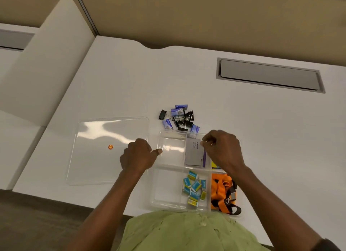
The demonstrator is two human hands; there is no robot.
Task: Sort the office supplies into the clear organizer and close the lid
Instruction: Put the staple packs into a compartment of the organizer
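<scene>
Clear organizer (169, 204) sits on the white counter (234, 119) just in front of me, its lid (97, 157) lying flat to its left, off the box. From the head view, my left hand (137, 157) rests curled at the organizer's left rim, gripping nothing. My right hand (223, 149) hovers over the far compartments with fingertips pinched; I cannot tell on what. A grey box (193, 153) lies beneath it. Small teal boxes (194, 188) and orange lanyards (222, 192) fill near compartments. Binder clips (184, 118) and blue boxes (177, 112) lie beyond.

Head view, steeply down, close
</scene>
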